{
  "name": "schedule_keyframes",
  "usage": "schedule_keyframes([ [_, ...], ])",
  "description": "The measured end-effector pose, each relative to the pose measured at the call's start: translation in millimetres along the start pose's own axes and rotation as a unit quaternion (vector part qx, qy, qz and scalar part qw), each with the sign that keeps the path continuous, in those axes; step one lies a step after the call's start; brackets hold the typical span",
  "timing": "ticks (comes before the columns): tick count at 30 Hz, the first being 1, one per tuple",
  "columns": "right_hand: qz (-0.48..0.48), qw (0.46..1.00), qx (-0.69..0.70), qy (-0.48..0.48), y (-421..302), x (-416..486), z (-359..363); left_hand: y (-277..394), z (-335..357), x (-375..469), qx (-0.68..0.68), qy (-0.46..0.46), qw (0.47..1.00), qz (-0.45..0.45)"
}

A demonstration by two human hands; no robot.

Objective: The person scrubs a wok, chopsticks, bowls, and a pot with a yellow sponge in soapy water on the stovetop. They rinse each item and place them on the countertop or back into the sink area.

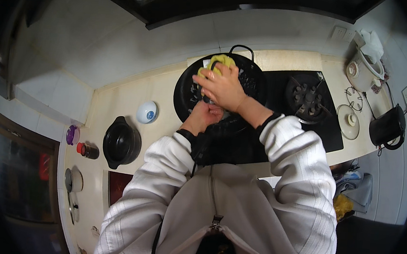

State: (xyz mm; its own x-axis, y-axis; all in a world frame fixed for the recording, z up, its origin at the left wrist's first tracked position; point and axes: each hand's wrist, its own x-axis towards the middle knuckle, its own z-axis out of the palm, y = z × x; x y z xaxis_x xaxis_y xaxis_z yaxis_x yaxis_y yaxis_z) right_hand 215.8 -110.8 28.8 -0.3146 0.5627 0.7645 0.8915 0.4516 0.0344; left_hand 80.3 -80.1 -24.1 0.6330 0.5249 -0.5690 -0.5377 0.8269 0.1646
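Note:
A black wok (185, 89) with loop handles sits on the left side of the black gas hob (282, 79), its inside wet and shiny. Over the wok, my right hand (224, 87) grips a yellow-green cloth (223, 59), fingers spread across it. Below it, close to the cloth's lower end, my left hand (206, 116) is curled near the wok's front edge. What the left fingers hold is hidden; something dark and pale shows between the two hands.
Left on the counter are a white-and-blue bowl (147, 112), a black clay pot (121, 142) and a red-capped jar (88, 151). Rightwards stand a bare burner (308, 97), a glass lid (348, 122), a black kettle (386, 127) and a white electric cooker (363, 73).

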Motion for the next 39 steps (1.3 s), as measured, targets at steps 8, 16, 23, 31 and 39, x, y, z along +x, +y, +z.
schedule_keyframes([
  [8, 0.249, 0.933, 0.212, -0.148, 60.0, 49.4, 3.8, 22.7, 7.3, -18.2, 0.202, 0.049, 0.975, -0.083],
  [16, 0.476, 0.458, 0.725, -0.195, 81.1, 30.7, 3.7, 31.7, -3.1, -35.5, 0.298, -0.005, 0.946, -0.126],
  [23, 0.486, 0.222, 0.835, -0.132, 77.0, 3.9, 39.7, 43.7, -2.1, -38.6, 0.194, -0.115, 0.959, -0.169],
  [31, 0.653, 0.266, 0.703, -0.095, 83.8, -15.9, 96.9, 27.5, 46.1, -59.4, 0.309, -0.024, 0.937, 0.159],
  [39, 0.61, 0.231, 0.755, -0.068, 61.1, -6.6, 64.2, 51.4, 60.5, -49.5, 0.268, -0.178, 0.926, 0.197],
])
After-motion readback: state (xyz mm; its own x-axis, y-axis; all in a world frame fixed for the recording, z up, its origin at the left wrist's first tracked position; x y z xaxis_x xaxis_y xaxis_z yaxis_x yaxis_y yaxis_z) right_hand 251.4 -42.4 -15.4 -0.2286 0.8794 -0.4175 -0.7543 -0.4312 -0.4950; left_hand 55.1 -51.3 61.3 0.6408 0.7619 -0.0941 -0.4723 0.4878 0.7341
